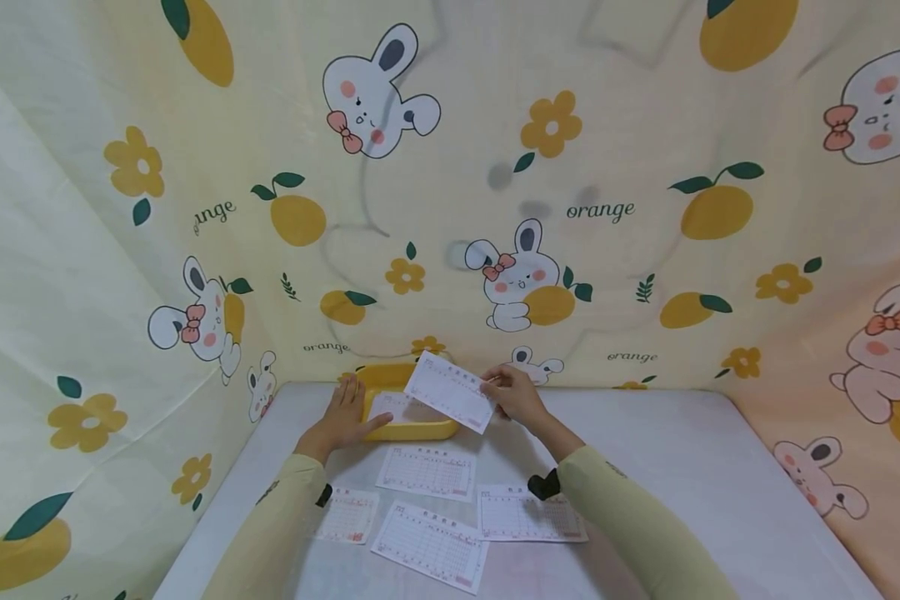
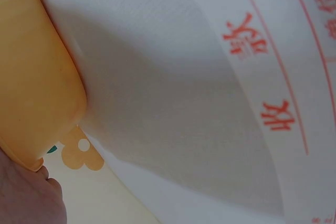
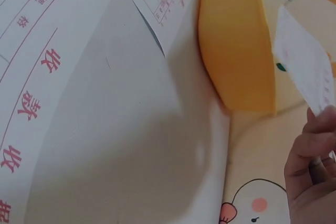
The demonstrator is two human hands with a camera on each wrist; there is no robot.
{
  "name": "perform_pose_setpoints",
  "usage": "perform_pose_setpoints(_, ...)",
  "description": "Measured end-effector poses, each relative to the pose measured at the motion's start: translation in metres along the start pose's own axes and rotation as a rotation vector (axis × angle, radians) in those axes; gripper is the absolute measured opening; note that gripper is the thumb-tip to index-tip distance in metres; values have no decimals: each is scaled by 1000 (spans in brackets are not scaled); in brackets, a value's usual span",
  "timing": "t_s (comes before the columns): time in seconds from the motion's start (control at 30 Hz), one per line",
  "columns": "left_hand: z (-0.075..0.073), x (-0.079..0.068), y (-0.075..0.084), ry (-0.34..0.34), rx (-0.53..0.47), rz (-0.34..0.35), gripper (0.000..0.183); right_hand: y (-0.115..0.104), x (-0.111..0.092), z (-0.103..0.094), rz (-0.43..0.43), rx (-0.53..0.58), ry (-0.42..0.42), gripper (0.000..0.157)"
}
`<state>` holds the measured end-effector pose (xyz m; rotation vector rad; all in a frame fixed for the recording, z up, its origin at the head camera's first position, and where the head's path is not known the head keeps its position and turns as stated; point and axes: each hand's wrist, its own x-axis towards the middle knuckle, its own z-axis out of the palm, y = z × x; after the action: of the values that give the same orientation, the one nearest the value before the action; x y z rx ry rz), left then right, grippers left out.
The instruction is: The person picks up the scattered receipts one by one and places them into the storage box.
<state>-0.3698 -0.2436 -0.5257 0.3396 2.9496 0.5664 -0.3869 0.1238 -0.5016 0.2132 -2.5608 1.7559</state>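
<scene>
My right hand (image 1: 516, 394) pinches a printed receipt slip (image 1: 450, 390) by its right edge, tilted above the right side of a yellow tray (image 1: 412, 432). In the right wrist view, the curled fingers (image 3: 315, 145) hold the raised slip (image 3: 304, 59) beyond the tray's wall (image 3: 236, 40). My left hand (image 1: 342, 421) rests on the tray's left side, fingers straight and thumb stretched along the front rim. Another receipt slip (image 1: 393, 406) lies inside the tray, partly hidden by the raised one. In the left wrist view, the left hand (image 2: 31, 195) touches the tray's rim.
Several receipt slips lie on the white table in front of the tray: one slip (image 1: 427, 472) nearest it, one (image 1: 431, 546) closer to me, one (image 1: 528, 514) under the right forearm, one (image 1: 348, 515) beside the left sleeve. A patterned curtain (image 1: 450, 192) surrounds the table (image 1: 667, 467).
</scene>
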Motion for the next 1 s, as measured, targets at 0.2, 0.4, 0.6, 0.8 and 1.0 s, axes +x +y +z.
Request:
perform_pose_setpoints(0.2,-1,2,0,4,6,4,129,-3,0,2,34,25,-59,21)
perform_pose_setpoints(0.4,-1,0,1,3,30,-2,120,-6,-1,6,48,84,-101,23)
perform_pose_setpoints(0.6,-2,-2,2,21,35,4,114,-8,1,14,97,191,-116,27)
perform_pose_setpoints(0.8,-3,-3,3,16,39,-5,114,-11,4,25,70,195,-49,23)
perform_pose_setpoints(1.0,-2,-1,3,4,21,-2,113,-12,6,33,70,185,-29,27)
